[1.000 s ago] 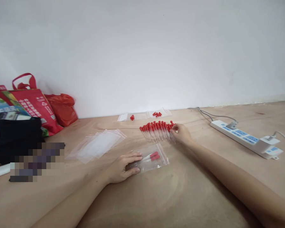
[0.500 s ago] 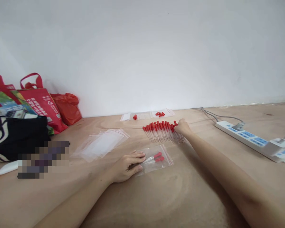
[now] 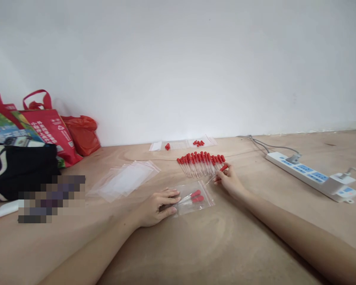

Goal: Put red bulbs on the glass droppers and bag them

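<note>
Bench [image 3: 178,253] spans my remote feed: I have the left hand [image 3: 156,208] half-open atop the zip-lock bag [image 3: 187,206], the right hand [image 3: 230,183] pinching a red-bulbed dropper [image 3: 224,168] beside the bag's zip end, long axis slanting, tip leftward.

The left grip [image 3: 158,208] hides tips of the bagged droppers [image 3: 197,198]; pixelation masks one object [image 3: 52,199].

Single clear dropper [image 3: 224,168], red-bulbed, slanted, tip near clear zip bag [image 3: 208,199], bag lying flat, red-bulbed droppers inside [image 3: 197,198], dropper row [image 3: 199,159] beyond.
</note>
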Demonstrator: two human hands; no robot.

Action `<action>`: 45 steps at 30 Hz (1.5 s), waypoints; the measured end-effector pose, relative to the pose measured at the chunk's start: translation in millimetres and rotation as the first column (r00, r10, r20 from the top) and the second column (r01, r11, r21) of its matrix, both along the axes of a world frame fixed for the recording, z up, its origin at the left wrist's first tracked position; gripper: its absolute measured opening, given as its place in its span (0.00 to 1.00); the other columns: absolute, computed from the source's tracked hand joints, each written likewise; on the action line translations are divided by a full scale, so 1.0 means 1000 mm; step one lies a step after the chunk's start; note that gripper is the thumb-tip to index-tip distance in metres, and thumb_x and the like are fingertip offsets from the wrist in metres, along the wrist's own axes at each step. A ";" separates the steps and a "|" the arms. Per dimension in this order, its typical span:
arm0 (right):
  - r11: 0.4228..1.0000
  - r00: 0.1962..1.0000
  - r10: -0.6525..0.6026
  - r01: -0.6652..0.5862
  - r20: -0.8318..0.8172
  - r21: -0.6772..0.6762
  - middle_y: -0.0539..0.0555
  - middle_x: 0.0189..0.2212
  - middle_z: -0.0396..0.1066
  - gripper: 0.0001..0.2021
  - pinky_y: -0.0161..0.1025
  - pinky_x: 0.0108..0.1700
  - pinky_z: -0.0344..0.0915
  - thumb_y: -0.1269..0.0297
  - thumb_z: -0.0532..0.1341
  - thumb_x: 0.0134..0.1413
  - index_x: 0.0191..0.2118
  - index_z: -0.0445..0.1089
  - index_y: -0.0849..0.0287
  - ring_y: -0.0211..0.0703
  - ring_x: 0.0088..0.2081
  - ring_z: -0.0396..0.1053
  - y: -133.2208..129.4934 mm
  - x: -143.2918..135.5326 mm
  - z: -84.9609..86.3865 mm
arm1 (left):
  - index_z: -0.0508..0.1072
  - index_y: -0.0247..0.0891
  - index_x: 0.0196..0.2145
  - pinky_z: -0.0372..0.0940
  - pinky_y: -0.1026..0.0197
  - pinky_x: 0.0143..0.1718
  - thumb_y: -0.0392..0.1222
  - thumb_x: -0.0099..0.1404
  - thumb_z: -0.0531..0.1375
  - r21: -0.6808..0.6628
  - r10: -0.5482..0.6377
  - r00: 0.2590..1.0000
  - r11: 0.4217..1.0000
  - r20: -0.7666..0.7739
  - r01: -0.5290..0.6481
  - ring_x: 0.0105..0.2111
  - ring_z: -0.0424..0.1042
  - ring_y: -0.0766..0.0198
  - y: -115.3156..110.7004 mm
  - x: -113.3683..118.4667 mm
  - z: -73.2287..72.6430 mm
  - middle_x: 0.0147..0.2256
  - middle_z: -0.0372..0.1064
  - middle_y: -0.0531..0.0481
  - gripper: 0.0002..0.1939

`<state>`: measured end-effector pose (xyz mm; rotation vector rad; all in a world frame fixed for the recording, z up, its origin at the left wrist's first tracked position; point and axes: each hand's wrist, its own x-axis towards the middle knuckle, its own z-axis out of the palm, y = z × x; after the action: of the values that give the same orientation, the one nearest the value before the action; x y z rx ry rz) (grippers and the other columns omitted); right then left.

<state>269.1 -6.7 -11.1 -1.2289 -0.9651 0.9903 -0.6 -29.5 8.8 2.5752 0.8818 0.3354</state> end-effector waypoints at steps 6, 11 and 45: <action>0.985 0.953 0.122 -0.151 -0.279 -0.084 0.46 0.19 0.64 0.04 0.35 0.27 0.66 0.70 0.49 0.52 0.35 0.52 0.55 0.36 0.21 0.67 -0.008 -0.017 0.001 | 0.57 0.41 0.55 0.50 0.53 0.55 0.47 0.62 0.52 -0.001 0.045 0.999 0.999 0.003 -0.045 0.54 0.56 0.59 -0.005 0.001 0.004 0.54 0.57 0.48 0.24; 0.951 0.939 0.268 -0.294 -0.217 -0.097 0.46 0.19 0.63 0.04 0.30 0.23 0.63 0.68 0.57 0.47 0.30 0.59 0.59 0.30 0.18 0.62 -0.019 -0.025 0.001 | 0.52 0.43 0.57 0.53 0.54 0.54 0.48 0.62 0.52 0.005 0.071 0.997 0.997 -0.009 -0.071 0.54 0.56 0.58 -0.006 0.000 0.005 0.56 0.54 0.49 0.26; 0.955 0.503 0.064 0.220 0.862 -0.199 0.68 0.34 0.68 0.22 0.43 0.36 0.62 0.75 0.59 0.37 0.44 0.57 0.69 0.55 0.39 0.67 0.086 -0.001 0.016 | 0.63 0.44 0.51 0.49 0.54 0.55 0.44 0.64 0.49 0.017 -0.012 1.000 1.000 -0.011 0.012 0.54 0.56 0.60 -0.001 0.000 0.001 0.54 0.57 0.49 0.17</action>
<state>268.0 79.4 5.1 -2.0967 -1.5502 0.3655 -0.4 -30.9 9.9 2.5989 0.8710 0.3277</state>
